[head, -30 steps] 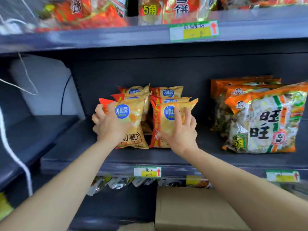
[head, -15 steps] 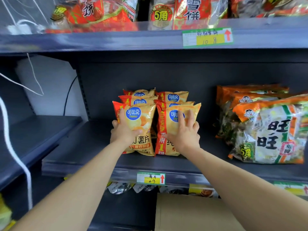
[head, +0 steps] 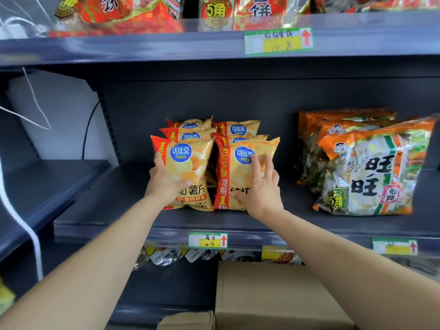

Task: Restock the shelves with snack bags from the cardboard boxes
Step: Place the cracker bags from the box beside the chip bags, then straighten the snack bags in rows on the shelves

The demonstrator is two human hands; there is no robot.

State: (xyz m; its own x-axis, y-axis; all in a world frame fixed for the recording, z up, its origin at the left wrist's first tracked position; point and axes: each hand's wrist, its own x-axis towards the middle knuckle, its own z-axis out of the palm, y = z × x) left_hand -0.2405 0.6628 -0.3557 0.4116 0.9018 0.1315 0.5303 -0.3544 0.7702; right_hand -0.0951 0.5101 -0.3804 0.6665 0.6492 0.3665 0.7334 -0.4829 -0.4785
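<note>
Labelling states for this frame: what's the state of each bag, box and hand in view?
front-left chip bag, upright, sealed, held.
front-right chip bag, upright, sealed, pressed.
rear chip bags, upright, two rows behind.
rice cracker bags, sealed, leaning back, one behind another.
cardboard box, top appears closed.
left hand, grips front-left chip bag's left edge.
right hand, fingers straight, flat on front-right chip bag.

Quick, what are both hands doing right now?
Left hand: grips the left chip bag, thumb across its front.
Right hand: open, fingers spread flat on the right chip bag.
</note>
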